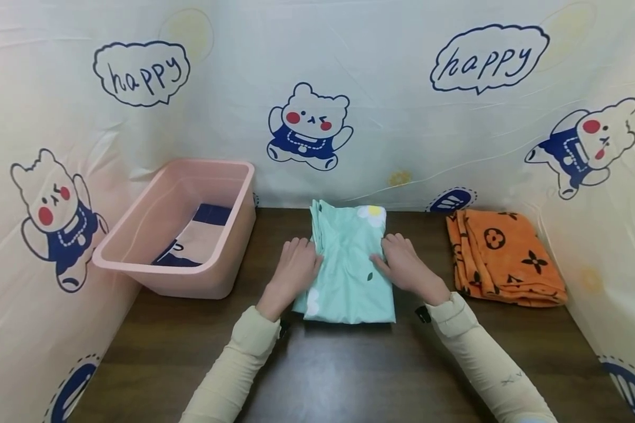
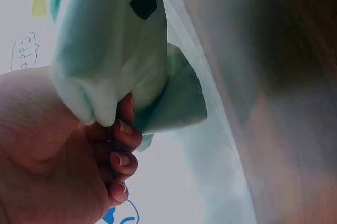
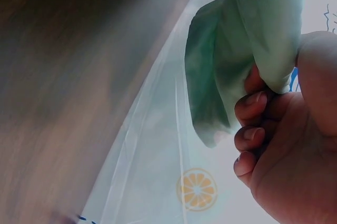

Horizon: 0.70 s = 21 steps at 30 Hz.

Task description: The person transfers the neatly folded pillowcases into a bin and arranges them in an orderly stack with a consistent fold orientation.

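Observation:
A mint-green folded cloth (image 1: 349,276) with white-and-yellow flowers and small dark leaves is in the middle, over the dark wooden table. My left hand (image 1: 296,267) grips its left edge, the thumb on the front face. On the opposite edge my right hand (image 1: 404,267) pinches the fabric, thumb also in front. In the left wrist view the fingers (image 2: 124,163) curl under the bunched green cloth (image 2: 110,40). The right wrist view has the fingers (image 3: 250,137) curled in beneath the hanging green cloth (image 3: 268,24).
To the left stands a pink plastic tub (image 1: 238,235) with a folded navy-and-pale-pink cloth (image 1: 201,235) inside. An orange folded cloth (image 1: 508,255) with black motifs lies at the right. Printed sheeting (image 1: 391,111) with cartoon bears walls the back and sides of the table (image 1: 338,376).

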Each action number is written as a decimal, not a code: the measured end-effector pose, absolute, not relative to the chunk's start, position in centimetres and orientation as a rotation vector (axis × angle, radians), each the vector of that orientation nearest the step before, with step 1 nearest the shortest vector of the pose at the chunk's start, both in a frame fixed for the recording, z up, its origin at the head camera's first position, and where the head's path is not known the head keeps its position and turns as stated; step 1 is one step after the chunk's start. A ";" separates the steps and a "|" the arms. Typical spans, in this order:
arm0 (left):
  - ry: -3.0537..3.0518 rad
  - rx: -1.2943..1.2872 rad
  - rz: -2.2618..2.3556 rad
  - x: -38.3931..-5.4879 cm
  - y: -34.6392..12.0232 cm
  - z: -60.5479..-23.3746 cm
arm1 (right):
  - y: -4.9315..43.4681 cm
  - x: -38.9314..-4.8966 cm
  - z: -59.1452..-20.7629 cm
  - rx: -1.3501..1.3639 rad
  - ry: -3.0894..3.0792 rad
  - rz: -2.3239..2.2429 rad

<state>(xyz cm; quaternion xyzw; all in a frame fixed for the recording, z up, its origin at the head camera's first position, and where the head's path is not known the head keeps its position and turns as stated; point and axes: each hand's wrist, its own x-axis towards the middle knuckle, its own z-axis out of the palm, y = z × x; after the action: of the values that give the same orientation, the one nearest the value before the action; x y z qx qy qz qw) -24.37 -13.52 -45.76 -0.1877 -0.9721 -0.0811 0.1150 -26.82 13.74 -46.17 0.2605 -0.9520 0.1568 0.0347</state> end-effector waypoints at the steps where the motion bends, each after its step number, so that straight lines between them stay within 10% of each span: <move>1: -2.845 -0.548 -0.238 -24.4 -13.6 -45.7 | 13.7 -26.8 -46.2 0.801 -2.925 0.474; 21: -2.853 -0.531 -0.216 -24.4 -15.0 -44.8 | 11.9 -26.1 -45.4 0.785 -2.839 0.402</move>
<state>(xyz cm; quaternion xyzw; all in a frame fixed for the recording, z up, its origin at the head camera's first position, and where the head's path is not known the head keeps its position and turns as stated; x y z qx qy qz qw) -24.43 -14.97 -44.76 -0.1814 -0.9738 -0.0739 0.1157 -26.11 11.88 -45.36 0.2632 -0.9515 0.1348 0.0844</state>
